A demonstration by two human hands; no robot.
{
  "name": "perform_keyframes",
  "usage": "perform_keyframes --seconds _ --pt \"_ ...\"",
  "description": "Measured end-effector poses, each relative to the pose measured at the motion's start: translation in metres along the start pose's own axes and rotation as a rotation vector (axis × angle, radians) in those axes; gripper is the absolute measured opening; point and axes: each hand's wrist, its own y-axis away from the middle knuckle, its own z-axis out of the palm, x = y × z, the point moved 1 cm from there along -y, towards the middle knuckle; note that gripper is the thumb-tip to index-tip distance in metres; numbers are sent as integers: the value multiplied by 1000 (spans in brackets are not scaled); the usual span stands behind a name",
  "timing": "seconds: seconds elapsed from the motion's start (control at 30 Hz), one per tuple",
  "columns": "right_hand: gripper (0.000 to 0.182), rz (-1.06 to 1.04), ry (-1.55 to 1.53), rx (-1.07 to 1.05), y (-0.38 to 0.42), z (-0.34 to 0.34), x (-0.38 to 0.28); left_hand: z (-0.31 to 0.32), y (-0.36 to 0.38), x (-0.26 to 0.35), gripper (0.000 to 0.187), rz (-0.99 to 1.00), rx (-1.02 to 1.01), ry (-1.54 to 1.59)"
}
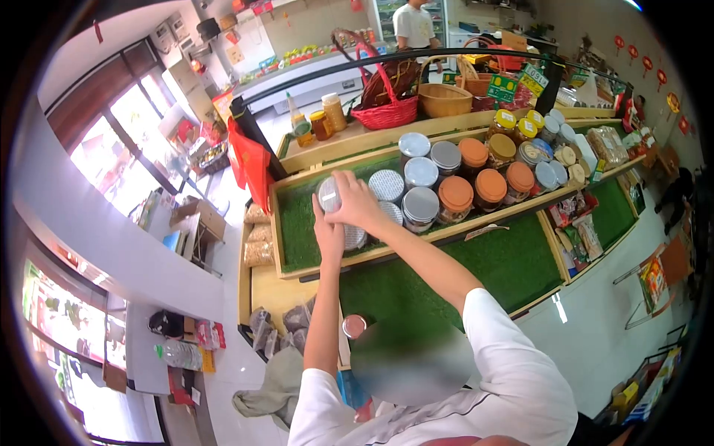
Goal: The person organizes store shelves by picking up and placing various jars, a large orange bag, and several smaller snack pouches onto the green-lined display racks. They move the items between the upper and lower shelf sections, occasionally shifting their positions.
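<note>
Reaching forward from the white sleeves at the bottom of the view, both hands meet on one silver-lidded jar (329, 195) at the left end of the jar rows on the grass-lined display shelf (294, 223). The left hand (327, 234) comes up from below and cups the jar's underside and near wall, fingers narrow around it, while the right hand (355, 202) lies over its top and right side, closed on it; between them the jar looks held, one hand seeming to steady it and the other to guide it. It appears tipped, its lid facing left and toward the camera, so its long axis leans rather than stands upright, though the fisheye view makes the angle hard to judge. Just beside it to the right stand more silver-lidded jars (421, 172), upright and close-packed, probably to keep their rows tidy, then orange-lidded jars (491, 186). Farther back, on the upper ledge, sits a red basket (387, 113), and beyond it a person in a white shirt (413, 24) stands near a cooler.
</note>
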Motion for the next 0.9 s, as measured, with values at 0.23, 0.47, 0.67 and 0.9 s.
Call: perform_keyframes --seconds 0.23,0.47,0.67,0.9 --pt "85 91 390 -355 -35 12 41 15 -10 -49 52 -75 -65 -379" --pt "88 21 500 -374 -29 32 58 16 -5 -56 43 -8 53 -229" --pt "65 -273 342 11 10 14 22 -47 98 -42 31 -120 386 232" --pt "27 -360 -424 -290 197 72 -44 -93 391 -184 38 -887 387 -94"
